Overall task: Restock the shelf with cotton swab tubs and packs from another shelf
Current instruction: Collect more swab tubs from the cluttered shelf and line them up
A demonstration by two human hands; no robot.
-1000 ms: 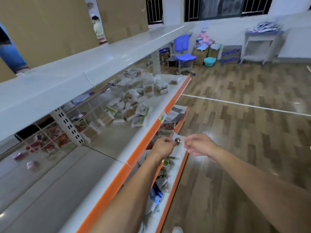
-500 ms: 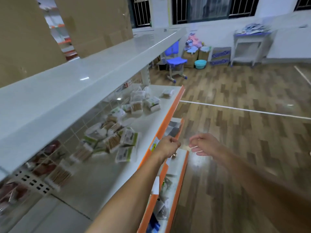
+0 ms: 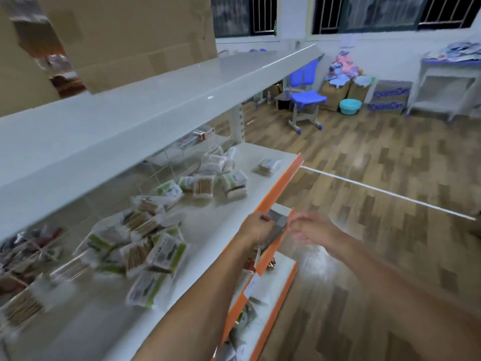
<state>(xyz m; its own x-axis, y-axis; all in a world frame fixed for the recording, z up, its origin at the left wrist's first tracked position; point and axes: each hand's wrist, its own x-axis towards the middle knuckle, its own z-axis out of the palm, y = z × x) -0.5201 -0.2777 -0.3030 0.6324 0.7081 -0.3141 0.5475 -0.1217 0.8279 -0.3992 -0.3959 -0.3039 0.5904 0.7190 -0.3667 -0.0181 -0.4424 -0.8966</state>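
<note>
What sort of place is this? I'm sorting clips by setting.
Probably a small shop or a mock-up store room: long white metal shelves with orange front edges, loose packs of cotton swabs scattered on the middle shelf, and brown cardboard boxes beside a blue plastic chair by the far wall.

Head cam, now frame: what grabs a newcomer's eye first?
Probably the loose heap of cotton swab packs scattered over the white middle shelf, whose orange front edge runs diagonally through the view. Next, the two bare forearms reaching in from the bottom, with the left hand and right hand close together just past that edge; motion blur hides what, if anything, they hold. Far back, a blue chair stands on the wood floor.
</note>
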